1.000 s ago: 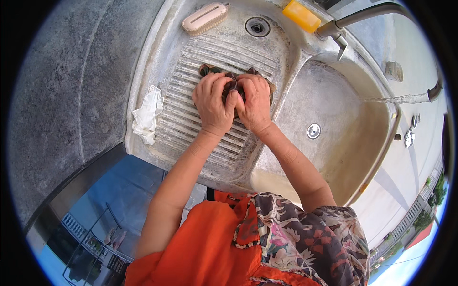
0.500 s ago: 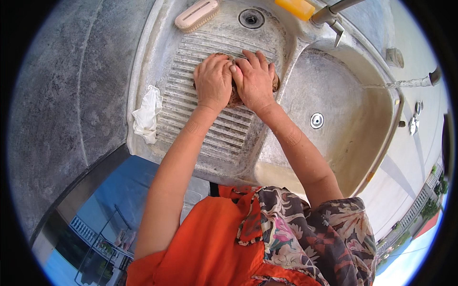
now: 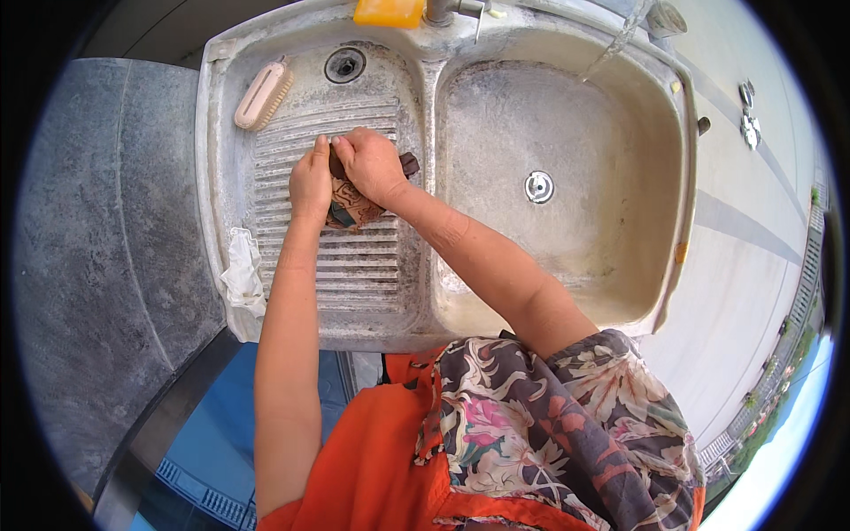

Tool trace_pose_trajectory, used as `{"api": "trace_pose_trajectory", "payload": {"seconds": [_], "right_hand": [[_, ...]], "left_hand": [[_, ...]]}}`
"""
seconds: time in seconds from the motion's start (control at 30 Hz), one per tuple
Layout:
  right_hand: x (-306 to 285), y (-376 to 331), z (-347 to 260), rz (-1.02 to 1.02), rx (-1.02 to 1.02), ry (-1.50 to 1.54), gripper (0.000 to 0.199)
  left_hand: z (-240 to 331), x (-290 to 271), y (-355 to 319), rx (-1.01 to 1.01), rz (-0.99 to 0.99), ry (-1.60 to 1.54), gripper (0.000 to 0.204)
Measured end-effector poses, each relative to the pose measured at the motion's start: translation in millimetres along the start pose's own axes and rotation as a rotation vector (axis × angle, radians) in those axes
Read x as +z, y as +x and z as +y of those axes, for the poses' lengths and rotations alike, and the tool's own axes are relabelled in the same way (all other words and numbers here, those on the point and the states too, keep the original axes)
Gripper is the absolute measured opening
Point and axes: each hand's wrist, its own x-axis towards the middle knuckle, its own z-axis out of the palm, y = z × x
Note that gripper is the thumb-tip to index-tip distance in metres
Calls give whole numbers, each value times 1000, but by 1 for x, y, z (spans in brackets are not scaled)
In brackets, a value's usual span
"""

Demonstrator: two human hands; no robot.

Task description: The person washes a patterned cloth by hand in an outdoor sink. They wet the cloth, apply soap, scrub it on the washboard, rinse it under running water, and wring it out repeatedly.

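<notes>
A brown patterned cloth (image 3: pixel 356 209), bunched up and with dark parts, rests on the ridged washboard (image 3: pixel 359 296) of the sink's left side. My left hand (image 3: pixel 310 188) is closed on its left edge. From the right, my right hand (image 3: pixel 372 166) grips the same cloth, with both thumbs close together at its top. A dark end of the cloth sticks out beside the right hand, and the fingers hide much of the rest.
A pale pink scrub brush (image 3: pixel 264 96) lies at the washboard's upper left, near a drain (image 3: pixel 345 65). White crumpled cloth (image 3: pixel 243 274) hangs at the left rim. An orange-yellow block (image 3: pixel 390 12) sits by the tap (image 3: pixel 453 9). Water (image 3: pixel 617 44) runs into the right basin (image 3: pixel 496 239).
The view has turned and shifted, so the sink looks straighter. My hands have gone from pressing flat on the cloth to gripping it bunched between them.
</notes>
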Motion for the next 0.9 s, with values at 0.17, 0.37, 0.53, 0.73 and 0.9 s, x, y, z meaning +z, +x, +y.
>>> {"api": "trace_pose_trajectory", "payload": {"seconds": [0.17,0.37,0.53,0.73,0.9], "right_hand": [[-170,-1,62,595,139,268,30],[-367,-106,215,599,555,-376,35],[-387,-128,265,518,788,-437,64],[-241,-65,230,296,675,-347,51],[-177,-84,38,43,141,159,33]], "left_hand": [[118,35,-55,418,-224,-360,41],[135,108,-94,815,-322,296,13],[67,144,-104,500,-627,366,25],[66,196,-76,-292,-526,-307,76],[20,204,-31,-448,-782,-988,62]]}}
